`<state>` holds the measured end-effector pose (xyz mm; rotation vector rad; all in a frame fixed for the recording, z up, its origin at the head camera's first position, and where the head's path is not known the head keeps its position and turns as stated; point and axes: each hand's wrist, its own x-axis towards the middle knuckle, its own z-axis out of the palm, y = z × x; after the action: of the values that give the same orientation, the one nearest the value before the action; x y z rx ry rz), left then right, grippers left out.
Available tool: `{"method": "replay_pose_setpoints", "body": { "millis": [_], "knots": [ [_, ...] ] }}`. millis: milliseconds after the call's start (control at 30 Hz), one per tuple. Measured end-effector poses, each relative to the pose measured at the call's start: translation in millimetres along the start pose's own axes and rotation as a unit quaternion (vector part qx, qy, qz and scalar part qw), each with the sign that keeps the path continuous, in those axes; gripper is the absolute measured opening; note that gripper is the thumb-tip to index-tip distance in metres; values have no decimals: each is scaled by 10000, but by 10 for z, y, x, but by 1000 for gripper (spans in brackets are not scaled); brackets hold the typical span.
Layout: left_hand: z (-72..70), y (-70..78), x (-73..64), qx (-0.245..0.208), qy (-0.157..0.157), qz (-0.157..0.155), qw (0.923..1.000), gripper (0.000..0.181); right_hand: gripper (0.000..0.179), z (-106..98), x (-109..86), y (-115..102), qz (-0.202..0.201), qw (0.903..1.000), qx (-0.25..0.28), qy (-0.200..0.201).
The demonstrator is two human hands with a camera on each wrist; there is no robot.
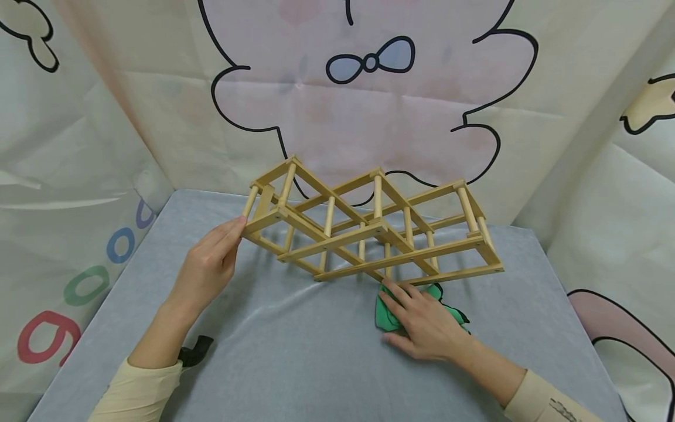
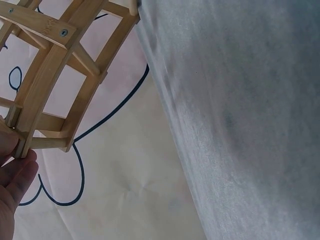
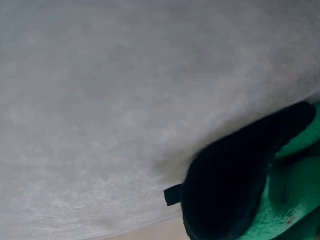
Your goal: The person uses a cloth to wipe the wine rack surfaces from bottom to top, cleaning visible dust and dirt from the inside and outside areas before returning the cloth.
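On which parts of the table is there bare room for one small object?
The table is bare between the left hand and right hand, in front of the wooden rack. Another patch lies between the rack's right end and the table's right edge. Crowded: where the right hand rests on green fabric, close by the rack.

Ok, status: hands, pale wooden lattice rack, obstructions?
Left hand pinches wooden rack at left end. Right hand rests on green-and-black fabric. Fabric close to rack's near edge, possibly obstructing.
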<state>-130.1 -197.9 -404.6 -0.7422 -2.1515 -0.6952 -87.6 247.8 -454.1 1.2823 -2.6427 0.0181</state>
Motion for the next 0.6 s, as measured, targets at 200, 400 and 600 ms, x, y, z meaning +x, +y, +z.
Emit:
{"method": "replay_pose_setpoints", "body": {
  "millis": [200, 400, 600],
  "knots": [
    [10, 0, 1, -37, 90, 5, 10000, 65, 73, 61, 8, -4, 25, 9998, -122, 182],
    [12, -4, -4, -40, 67, 18, 10000, 64, 76, 100, 2, -31, 36, 9992, -345, 183],
    [15, -5, -6, -75, 120, 28, 9999, 65, 75, 101, 12, -75, 181, 9980, -581, 199]
  ]
}}
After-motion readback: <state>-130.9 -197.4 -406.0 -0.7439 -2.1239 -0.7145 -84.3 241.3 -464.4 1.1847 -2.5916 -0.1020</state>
